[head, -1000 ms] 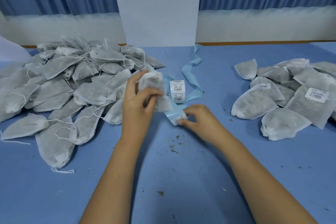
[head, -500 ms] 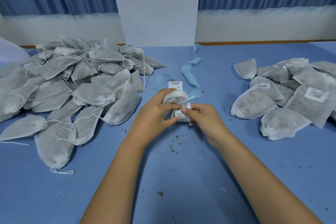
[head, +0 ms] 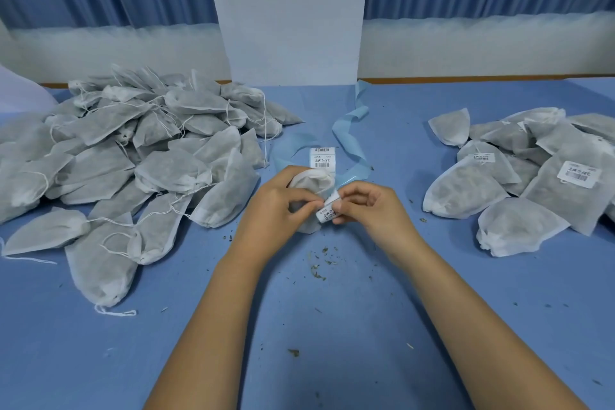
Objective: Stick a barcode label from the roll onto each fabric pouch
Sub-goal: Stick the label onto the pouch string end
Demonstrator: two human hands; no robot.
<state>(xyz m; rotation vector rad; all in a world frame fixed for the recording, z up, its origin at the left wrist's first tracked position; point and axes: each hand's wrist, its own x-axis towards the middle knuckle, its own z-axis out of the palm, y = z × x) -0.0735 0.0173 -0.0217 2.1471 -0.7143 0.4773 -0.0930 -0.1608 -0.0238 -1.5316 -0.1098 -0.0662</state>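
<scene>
My left hand grips a white fabric pouch over the middle of the blue table. My right hand pinches a white barcode label at the pouch's near right edge; the label is still partly on its backing strip. Behind the hands lies the label roll's blue backing strip, with more barcode labels on it. A big heap of unlabelled pouches lies at the left. At the right is a smaller pile of pouches, some showing labels.
Dried herb crumbs are scattered on the table in front of my hands. A white upright panel stands at the table's far edge, with blue curtains behind it.
My left hand brought the pouch from the left heap down to the centre, next to my right hand. My right hand has lifted a label off the strip against the pouch.
</scene>
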